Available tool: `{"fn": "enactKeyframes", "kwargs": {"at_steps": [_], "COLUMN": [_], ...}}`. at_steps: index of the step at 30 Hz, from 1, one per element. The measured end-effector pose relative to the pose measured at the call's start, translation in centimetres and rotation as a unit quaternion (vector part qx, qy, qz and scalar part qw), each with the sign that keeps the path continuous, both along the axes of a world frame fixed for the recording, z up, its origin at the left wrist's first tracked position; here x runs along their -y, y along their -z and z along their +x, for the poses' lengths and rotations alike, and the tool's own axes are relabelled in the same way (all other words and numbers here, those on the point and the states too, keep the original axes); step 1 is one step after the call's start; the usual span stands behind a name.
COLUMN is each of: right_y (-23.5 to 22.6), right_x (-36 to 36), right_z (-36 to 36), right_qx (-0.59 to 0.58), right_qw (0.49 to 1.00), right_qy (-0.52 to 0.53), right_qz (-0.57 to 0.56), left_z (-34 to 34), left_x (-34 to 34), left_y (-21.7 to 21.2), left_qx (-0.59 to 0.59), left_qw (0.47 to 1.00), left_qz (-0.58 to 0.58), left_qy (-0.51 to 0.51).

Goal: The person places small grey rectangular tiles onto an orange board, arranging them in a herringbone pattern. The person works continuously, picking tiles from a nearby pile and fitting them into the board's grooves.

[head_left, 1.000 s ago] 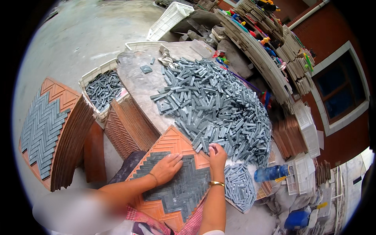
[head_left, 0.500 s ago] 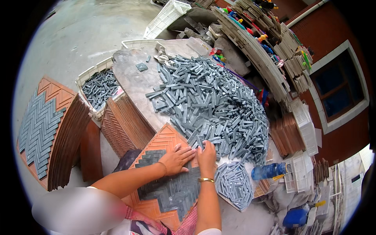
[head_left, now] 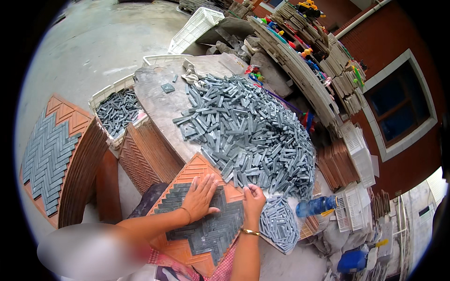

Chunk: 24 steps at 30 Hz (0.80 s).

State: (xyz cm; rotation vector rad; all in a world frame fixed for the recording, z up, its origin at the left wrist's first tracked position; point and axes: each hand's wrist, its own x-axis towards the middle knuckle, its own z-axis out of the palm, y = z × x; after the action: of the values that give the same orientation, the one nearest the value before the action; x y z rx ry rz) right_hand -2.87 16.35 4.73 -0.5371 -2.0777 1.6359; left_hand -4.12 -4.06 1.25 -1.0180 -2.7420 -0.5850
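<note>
An orange grooved board (head_left: 199,165) lies in front of me, with dark grey stone strips (head_left: 213,233) set in a herringbone pattern over its middle. My left hand (head_left: 200,196) rests flat on the strips and bare grooves, fingers stretched out and holding nothing. At the board's right edge my right hand (head_left: 254,200), with a gold bangle at the wrist, has its fingers pinched together. Whatever they may hold is hidden. Just beyond both hands spreads a large heap of loose grey stone strips (head_left: 253,133).
Right of my right wrist lies a tray of small grey strips (head_left: 280,220); a blue bottle (head_left: 316,206) is beside it. To the left stand stacked orange boards (head_left: 152,145), a crate (head_left: 96,100) of strips, and a filled board (head_left: 49,150).
My left hand has slid left over the board, away from the right hand. My right hand has moved slightly right and nearer to me. The view has shifted a little.
</note>
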Motion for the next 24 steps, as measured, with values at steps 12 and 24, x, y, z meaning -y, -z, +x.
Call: {"fn": "enactKeyframes", "kwargs": {"at_steps": [12,24], "right_y": [-1.5,-3.1], "right_x": [2.7,5.0], "right_z": [5.3,6.2], "right_qx": [-0.018,-0.027], "right_qw": [0.989,0.985], "right_qy": [0.032,0.018], "right_qz": [-0.145,-0.168], "left_z": [1.8,4.5], "left_x": [-0.1,1.0], "left_y": [0.1,0.4], "left_qx": [0.027,0.026], "left_qw": [0.997,0.998], "left_qz": [-0.048,-0.048], "left_qy": [-0.05,0.01]}}
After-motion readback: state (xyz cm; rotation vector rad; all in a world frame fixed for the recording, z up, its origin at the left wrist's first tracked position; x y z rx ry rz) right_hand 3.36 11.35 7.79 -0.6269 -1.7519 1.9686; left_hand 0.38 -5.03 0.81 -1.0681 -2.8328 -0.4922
